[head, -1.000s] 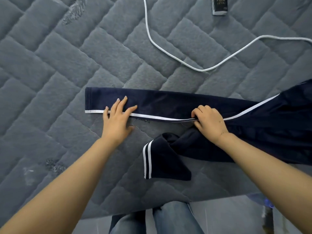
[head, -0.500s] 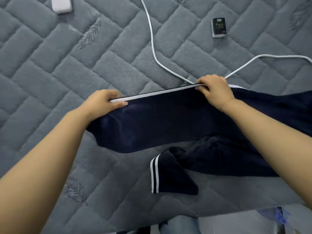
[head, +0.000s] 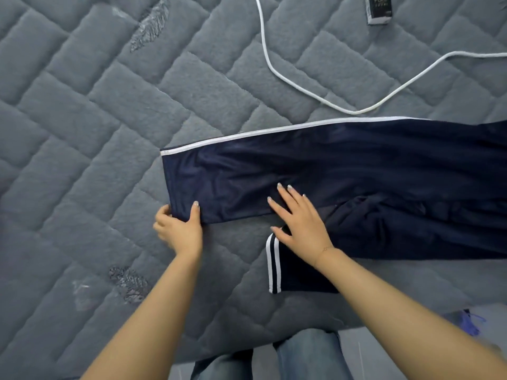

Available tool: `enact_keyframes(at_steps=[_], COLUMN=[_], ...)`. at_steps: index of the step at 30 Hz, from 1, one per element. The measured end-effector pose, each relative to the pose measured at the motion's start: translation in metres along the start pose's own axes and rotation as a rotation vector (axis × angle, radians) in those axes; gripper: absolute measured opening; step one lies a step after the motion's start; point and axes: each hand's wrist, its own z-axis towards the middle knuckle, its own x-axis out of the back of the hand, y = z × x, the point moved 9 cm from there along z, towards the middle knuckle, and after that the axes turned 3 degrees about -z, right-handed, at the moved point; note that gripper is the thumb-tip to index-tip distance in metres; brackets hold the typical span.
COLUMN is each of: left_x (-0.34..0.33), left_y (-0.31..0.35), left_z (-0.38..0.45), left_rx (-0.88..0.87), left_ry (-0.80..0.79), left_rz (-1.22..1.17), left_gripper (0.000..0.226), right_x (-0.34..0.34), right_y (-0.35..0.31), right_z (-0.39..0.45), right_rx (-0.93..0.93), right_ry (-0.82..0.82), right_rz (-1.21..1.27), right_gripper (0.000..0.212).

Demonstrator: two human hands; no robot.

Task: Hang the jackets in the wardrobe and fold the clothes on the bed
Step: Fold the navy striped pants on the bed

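The left hand (head: 179, 231) pinches the near corner of the navy trouser leg (head: 315, 174) at its hem: the thumb lies on top of the fabric and the other fingers (head: 162, 215) curl at the hem's edge, partly under it. The right hand (head: 299, 220) lies flat on the same leg, its fingers straight and spread, pressing the cloth down near its lower edge. Under the right palm and wrist sits the other trouser leg (head: 296, 272), bunched and folded over itself, its two white stripes (head: 273, 264) showing at the left edge.

The leg being handled stretches flat across the bed (head: 109, 119) from the hem at the left to the right border of the view, with a white stripe (head: 274, 132) running along its far edge. The rest of the navy garment spreads toward the right, wrinkled where the two legs meet.

Beyond the trousers, a white cable (head: 301, 86) loops over the grey quilted cover, well apart from the hands. A small dark box (head: 380, 9) with a white base lies near the top edge. At the bottom, the person's legs in blue jeans (head: 310, 355) stand against the bed's near edge.
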Motion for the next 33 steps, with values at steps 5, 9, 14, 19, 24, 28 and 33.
enact_keyframes(at_steps=[5,9,14,19,24,28,33], left_x=[0.006,0.033,0.052,0.011,-0.083,-0.131,-0.122], left_y=[-0.01,-0.006,0.004,0.012,-0.021,-0.049,-0.015], left_z=[0.029,0.053,0.02,-0.092,-0.227,-0.241,-0.223], left_rx=[-0.099,-0.187,-0.304,-0.574,-0.942,-0.976,-1.047], left_ry=[-0.183,-0.145,-0.02,-0.346,-0.788,-0.694,-0.558], left_rz=[-0.065,-0.054,0.097,0.018,0.358,0.76,0.444], left_gripper=[0.029,0.025,0.057,0.025,0.048,0.083,0.023], right_x=[-0.008,-0.014,0.014,0.019,-0.019,-0.034,-0.017], right_y=[-0.02,-0.044,-0.024,0.035,0.099,0.116,0.111], right_z=[-0.006,-0.012,-0.06,-0.132,-0.177,-0.18,-0.17], right_rx=[-0.068,-0.047,-0.258,-0.539,-0.939,-1.025,-0.892], right_ry=[0.146,0.171,0.373,0.431,0.387,0.353,0.319], right_rz=[0.151,0.277,0.442,0.586,0.867,1.064,1.044], right_gripper=[0.051,0.04,0.036,0.028,0.018,0.017,0.017])
